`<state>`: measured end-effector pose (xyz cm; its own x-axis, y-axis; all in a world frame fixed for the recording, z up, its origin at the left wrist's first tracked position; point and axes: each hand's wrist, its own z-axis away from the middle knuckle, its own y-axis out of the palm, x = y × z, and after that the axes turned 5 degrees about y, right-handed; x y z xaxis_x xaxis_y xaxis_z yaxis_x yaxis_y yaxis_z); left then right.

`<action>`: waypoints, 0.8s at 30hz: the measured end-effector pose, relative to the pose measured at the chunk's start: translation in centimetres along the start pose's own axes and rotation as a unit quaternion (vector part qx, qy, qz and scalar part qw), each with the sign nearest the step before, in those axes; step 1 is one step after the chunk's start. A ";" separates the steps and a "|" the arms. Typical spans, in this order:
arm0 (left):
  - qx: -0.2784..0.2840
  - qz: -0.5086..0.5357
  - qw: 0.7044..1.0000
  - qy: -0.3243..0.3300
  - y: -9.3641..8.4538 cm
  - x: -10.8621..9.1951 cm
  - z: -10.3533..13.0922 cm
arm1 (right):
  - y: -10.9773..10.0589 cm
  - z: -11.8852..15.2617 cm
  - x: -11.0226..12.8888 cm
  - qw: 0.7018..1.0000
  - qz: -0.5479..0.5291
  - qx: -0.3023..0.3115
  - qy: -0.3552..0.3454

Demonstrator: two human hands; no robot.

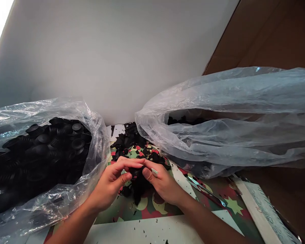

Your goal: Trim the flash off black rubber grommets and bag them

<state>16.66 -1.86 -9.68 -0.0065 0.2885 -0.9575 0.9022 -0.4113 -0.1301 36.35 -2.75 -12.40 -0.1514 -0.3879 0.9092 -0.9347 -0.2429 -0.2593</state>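
Note:
My left hand (114, 181) and my right hand (161, 179) meet at the middle, above the patterned table cover (162, 211). Between their fingertips they hold a dark piece (136, 172), mostly hidden by the fingers. A small pale object (155, 171) shows at my right hand's fingers. Black scraps (130, 139) lie heaped behind and beneath the hands. Left of them, an open clear plastic bag (98, 135) holds many black ribbed, round-ended rubber-like parts (43, 149).
Another clear plastic bag (218, 135) spreads across the right, with dark pieces inside. Metal scissors or tweezers (208, 192) lie right of my right hand. A cardboard box (274, 37) stands at right, and a pale wall (117, 57) rises behind.

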 end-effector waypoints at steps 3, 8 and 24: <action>0.013 0.023 0.999 -0.019 -0.2 -0.2 0.0 | 0.1 0.1 -0.2 0.999 0.018 -0.023 0.045; -0.014 0.026 0.997 -0.073 0.3 -0.5 -0.4 | 0.6 0.7 -0.8 0.985 0.137 -0.100 -0.010; -0.003 -0.200 0.980 -0.005 0.7 -0.7 -0.8 | 0.1 0.5 -0.5 0.927 0.350 -0.002 -0.136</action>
<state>17.63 -1.68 -8.93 -0.3638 0.4161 -0.8333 0.8294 -0.2625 -0.4932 36.53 -3.04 -13.07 -0.6344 -0.6594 0.4034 -0.6398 0.1550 -0.7527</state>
